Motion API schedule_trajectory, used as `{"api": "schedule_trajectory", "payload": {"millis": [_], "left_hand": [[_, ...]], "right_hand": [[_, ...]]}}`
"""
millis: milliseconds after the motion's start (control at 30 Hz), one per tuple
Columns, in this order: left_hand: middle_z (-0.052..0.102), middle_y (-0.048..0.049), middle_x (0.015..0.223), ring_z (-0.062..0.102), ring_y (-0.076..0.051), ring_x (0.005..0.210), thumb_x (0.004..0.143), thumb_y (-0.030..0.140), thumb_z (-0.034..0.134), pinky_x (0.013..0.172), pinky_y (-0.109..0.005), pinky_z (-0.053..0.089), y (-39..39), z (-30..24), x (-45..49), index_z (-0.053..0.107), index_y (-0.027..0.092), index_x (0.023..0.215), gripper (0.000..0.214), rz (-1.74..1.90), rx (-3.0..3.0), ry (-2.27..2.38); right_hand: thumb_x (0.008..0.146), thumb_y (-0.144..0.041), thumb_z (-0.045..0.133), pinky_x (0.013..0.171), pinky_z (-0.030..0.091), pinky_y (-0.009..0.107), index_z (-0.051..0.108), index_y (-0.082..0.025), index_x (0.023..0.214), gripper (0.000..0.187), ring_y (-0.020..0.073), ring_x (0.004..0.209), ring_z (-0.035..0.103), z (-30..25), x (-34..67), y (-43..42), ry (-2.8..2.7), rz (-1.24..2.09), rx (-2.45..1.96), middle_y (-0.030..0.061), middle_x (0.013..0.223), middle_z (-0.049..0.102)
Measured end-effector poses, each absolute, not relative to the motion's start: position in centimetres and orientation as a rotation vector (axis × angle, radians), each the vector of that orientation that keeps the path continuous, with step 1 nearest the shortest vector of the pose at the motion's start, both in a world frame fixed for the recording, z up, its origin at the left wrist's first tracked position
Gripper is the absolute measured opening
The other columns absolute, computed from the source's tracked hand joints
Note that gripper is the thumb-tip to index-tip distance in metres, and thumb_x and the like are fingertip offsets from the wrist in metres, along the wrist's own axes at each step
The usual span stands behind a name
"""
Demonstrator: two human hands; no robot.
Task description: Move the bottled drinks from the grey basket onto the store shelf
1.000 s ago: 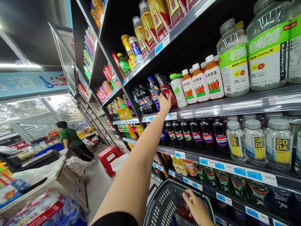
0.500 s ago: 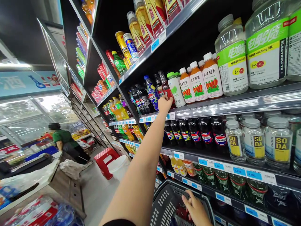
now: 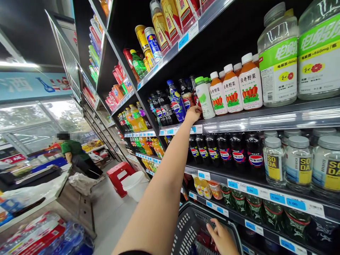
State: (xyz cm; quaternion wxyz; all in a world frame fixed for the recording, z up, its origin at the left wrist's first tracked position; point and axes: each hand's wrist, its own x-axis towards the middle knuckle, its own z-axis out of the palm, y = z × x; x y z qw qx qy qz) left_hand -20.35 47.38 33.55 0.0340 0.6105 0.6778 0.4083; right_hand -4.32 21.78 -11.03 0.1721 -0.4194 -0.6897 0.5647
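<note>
My left arm reaches up to the middle shelf. My left hand (image 3: 193, 113) has its fingers curled against the lower part of a dark red drink bottle (image 3: 194, 96), which stands upright at the shelf edge between the Pepsi bottles (image 3: 175, 102) and a white bottle with a green cap (image 3: 205, 98). Low in the view, my right hand (image 3: 221, 236) grips the rim of a black plastic shopping basket (image 3: 187, 228). Red items lie inside the basket.
Orange-capped vegetable juice bottles (image 3: 240, 86) and large electrolyte jugs (image 3: 278, 60) stand to the right. Cola and soda bottles (image 3: 297, 163) fill the shelf below. Down the aisle are a red stool (image 3: 119, 177), a white bucket (image 3: 135, 184) and a person in green (image 3: 71, 152) by a counter.
The dark red bottle was tilted out in my left hand; now it stands upright on the shelf with my fingers lower on it. My right hand stays on the basket.
</note>
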Motion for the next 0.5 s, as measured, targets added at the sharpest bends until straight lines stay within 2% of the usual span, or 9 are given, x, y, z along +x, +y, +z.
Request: {"api": "schedule_trajectory", "payload": {"millis": [167,367,500], "left_hand": [[0.071,-0.0048,0.096,0.062,-0.012,0.064,0.079,-0.006,0.045,0.065,-0.022,0.052,47.57,33.79,-20.00,0.067,0.013,0.103,0.037,1.170,1.838,2.033],[0.073,-0.0066,0.087,0.067,-0.020,0.080,0.073,-0.004,0.058,0.083,-0.031,0.055,48.21,33.84,-20.19,0.072,0.013,0.097,0.033,1.172,1.846,1.991],[0.072,-0.0057,0.085,0.066,-0.019,0.073,0.073,-0.001,0.060,0.077,-0.031,0.055,48.29,33.74,-20.24,0.072,0.015,0.095,0.030,1.216,1.826,1.976]], "right_hand": [[0.099,-0.053,0.041,0.065,0.049,0.024,0.059,-0.019,0.131,0.050,0.0168,0.060,0.066,-11.84,-4.48,21.71,-2.029,1.584,-1.182,0.0024,0.081,0.069],[0.100,-0.044,0.040,0.072,0.052,0.028,0.056,-0.008,0.137,0.054,0.0207,0.067,0.068,-12.16,-4.47,21.72,-2.147,1.558,-1.188,0.0078,0.085,0.070],[0.100,-0.041,0.041,0.072,0.052,0.028,0.055,-0.008,0.138,0.052,0.0209,0.069,0.068,-11.71,-4.39,21.88,-2.183,1.558,-1.205,0.0091,0.089,0.070]]}}
